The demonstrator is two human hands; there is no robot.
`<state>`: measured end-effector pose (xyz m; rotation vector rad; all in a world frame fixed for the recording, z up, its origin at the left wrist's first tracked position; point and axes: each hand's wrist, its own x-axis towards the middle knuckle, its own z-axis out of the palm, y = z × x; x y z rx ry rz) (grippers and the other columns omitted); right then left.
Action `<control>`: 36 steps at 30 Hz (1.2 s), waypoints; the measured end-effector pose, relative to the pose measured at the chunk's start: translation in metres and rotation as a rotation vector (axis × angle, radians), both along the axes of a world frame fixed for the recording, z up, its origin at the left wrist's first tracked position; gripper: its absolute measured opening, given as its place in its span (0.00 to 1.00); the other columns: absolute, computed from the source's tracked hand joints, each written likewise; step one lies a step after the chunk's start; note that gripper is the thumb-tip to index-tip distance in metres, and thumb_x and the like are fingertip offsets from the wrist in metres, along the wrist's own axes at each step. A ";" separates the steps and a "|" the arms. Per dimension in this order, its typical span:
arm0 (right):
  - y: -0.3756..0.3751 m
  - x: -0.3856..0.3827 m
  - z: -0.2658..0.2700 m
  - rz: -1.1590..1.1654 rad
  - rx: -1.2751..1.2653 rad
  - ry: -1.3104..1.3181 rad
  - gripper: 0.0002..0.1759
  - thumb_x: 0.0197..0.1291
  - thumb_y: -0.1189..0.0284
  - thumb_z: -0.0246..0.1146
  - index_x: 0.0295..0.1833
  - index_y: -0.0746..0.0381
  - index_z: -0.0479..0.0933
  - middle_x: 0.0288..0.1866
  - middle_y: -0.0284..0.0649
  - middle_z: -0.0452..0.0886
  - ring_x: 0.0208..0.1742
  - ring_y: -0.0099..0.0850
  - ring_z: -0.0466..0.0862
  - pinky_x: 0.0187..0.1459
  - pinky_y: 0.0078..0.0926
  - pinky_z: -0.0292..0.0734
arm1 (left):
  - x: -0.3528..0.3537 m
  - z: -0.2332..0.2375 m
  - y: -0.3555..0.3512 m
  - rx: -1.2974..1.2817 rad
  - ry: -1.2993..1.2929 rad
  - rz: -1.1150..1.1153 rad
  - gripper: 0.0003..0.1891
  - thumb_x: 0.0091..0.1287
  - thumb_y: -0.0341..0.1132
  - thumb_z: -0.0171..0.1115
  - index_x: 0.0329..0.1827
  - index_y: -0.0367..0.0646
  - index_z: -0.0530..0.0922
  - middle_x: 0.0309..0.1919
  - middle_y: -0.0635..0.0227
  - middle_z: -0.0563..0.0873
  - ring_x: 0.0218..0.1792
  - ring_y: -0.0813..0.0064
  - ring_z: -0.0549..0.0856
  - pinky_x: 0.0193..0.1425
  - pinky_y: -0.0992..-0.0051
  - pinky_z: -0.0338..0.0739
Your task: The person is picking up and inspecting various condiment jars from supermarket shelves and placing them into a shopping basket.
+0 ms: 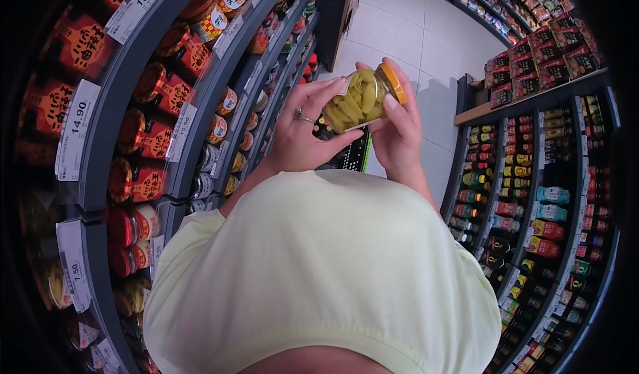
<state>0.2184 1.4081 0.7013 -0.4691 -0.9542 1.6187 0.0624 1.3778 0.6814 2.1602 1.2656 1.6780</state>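
Observation:
A glass jar of green pickled peppers (359,101) with an orange-yellow lid is held up in front of my chest, tilted on its side with the lid toward the right. My left hand (303,121), with a ring on one finger, grips the jar's base end and lower side. Around the lid end, my right hand (399,124) is closed, its thumb lying against the glass below the lid. Part of a label shows on the jar's edges, too small to read. Below the jar, a dark basket (356,154) is partly hidden by my hands and shirt.
Shelves on the left hold red-labelled jars (150,138) and red-lidded jars (130,224) behind price tags (74,131). More shelves on the right carry bottles and packets (512,207). Stacked dark red packs (539,61) stand at the upper right. Pale floor tiles (393,14) run between the shelves.

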 end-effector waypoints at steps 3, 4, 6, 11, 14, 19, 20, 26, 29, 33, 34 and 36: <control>0.003 0.001 -0.007 -0.054 -0.014 -0.014 0.32 0.61 0.75 0.57 0.70 0.64 0.56 0.67 0.53 0.68 0.67 0.37 0.70 0.67 0.33 0.65 | -0.001 -0.002 0.004 -0.049 0.065 -0.017 0.41 0.44 0.32 0.79 0.65 0.44 0.70 0.55 0.61 0.74 0.54 0.63 0.80 0.58 0.68 0.77; 0.005 0.002 -0.009 -0.075 -0.017 -0.033 0.32 0.60 0.76 0.58 0.69 0.64 0.58 0.66 0.52 0.68 0.66 0.36 0.71 0.66 0.32 0.66 | 0.000 -0.002 0.005 -0.093 0.072 -0.007 0.42 0.44 0.33 0.79 0.66 0.44 0.69 0.55 0.60 0.75 0.55 0.61 0.79 0.58 0.67 0.76; 0.006 0.002 -0.011 -0.096 -0.025 -0.053 0.31 0.59 0.78 0.60 0.68 0.64 0.59 0.66 0.50 0.69 0.65 0.34 0.72 0.66 0.31 0.66 | 0.002 -0.004 0.007 -0.143 0.079 0.002 0.42 0.44 0.34 0.79 0.66 0.44 0.68 0.55 0.59 0.76 0.55 0.60 0.78 0.58 0.66 0.75; 0.004 -0.003 -0.017 -0.238 0.032 -0.316 0.34 0.52 0.82 0.67 0.64 0.66 0.62 0.60 0.44 0.73 0.61 0.31 0.74 0.62 0.29 0.71 | 0.005 -0.010 0.016 -0.254 0.129 -0.045 0.44 0.48 0.31 0.75 0.70 0.48 0.62 0.57 0.59 0.71 0.57 0.56 0.76 0.59 0.64 0.74; 0.004 -0.009 -0.029 -0.241 0.034 -0.376 0.34 0.50 0.82 0.69 0.63 0.66 0.63 0.57 0.42 0.73 0.60 0.29 0.74 0.61 0.28 0.71 | 0.008 -0.009 0.020 -0.281 0.128 -0.050 0.44 0.48 0.32 0.74 0.71 0.50 0.61 0.58 0.59 0.70 0.57 0.54 0.76 0.59 0.62 0.74; 0.009 -0.009 -0.064 -0.192 -0.030 -0.507 0.35 0.47 0.82 0.70 0.62 0.64 0.65 0.57 0.40 0.73 0.58 0.28 0.75 0.60 0.26 0.72 | 0.012 -0.021 0.030 -0.407 0.166 -0.082 0.40 0.50 0.32 0.70 0.70 0.49 0.64 0.56 0.60 0.72 0.56 0.55 0.76 0.58 0.62 0.73; 0.011 -0.009 -0.072 -0.200 -0.020 -0.541 0.35 0.46 0.81 0.70 0.62 0.63 0.66 0.57 0.40 0.74 0.57 0.27 0.76 0.58 0.25 0.73 | 0.013 -0.028 0.032 -0.441 0.206 -0.075 0.39 0.51 0.31 0.69 0.70 0.47 0.64 0.55 0.59 0.73 0.55 0.55 0.77 0.58 0.63 0.73; 0.012 -0.002 -0.138 -0.191 -0.172 -0.705 0.35 0.48 0.76 0.71 0.62 0.65 0.65 0.55 0.43 0.76 0.55 0.30 0.79 0.53 0.25 0.76 | 0.022 -0.093 0.041 -0.741 0.144 -0.084 0.37 0.55 0.31 0.65 0.70 0.41 0.62 0.54 0.55 0.76 0.51 0.51 0.80 0.54 0.62 0.76; 0.007 0.003 -0.182 -0.186 -0.255 -0.790 0.35 0.47 0.75 0.71 0.62 0.65 0.65 0.55 0.45 0.77 0.54 0.31 0.80 0.52 0.25 0.77 | 0.025 -0.143 0.042 -0.903 0.169 -0.141 0.36 0.56 0.32 0.65 0.70 0.41 0.62 0.55 0.52 0.76 0.50 0.49 0.81 0.52 0.61 0.77; 0.005 0.013 -0.240 -0.121 -0.296 -1.029 0.38 0.46 0.75 0.69 0.65 0.65 0.63 0.52 0.48 0.78 0.53 0.37 0.81 0.51 0.29 0.78 | 0.031 -0.207 0.048 -1.167 0.217 -0.240 0.29 0.57 0.34 0.64 0.63 0.38 0.67 0.56 0.54 0.76 0.53 0.52 0.79 0.54 0.62 0.76; 0.003 0.015 -0.259 -0.098 -0.323 -1.014 0.38 0.45 0.74 0.68 0.65 0.66 0.64 0.52 0.51 0.78 0.52 0.42 0.82 0.50 0.32 0.79 | 0.033 -0.233 0.045 -1.101 0.248 -0.252 0.28 0.58 0.34 0.64 0.61 0.40 0.67 0.55 0.55 0.77 0.53 0.53 0.80 0.54 0.61 0.76; 0.001 0.020 -0.300 -0.060 -0.332 -1.077 0.37 0.46 0.73 0.69 0.64 0.66 0.64 0.52 0.51 0.78 0.50 0.43 0.82 0.49 0.33 0.78 | 0.034 -0.278 0.042 -1.141 0.289 -0.269 0.28 0.58 0.33 0.63 0.62 0.41 0.66 0.56 0.55 0.76 0.53 0.52 0.80 0.54 0.61 0.77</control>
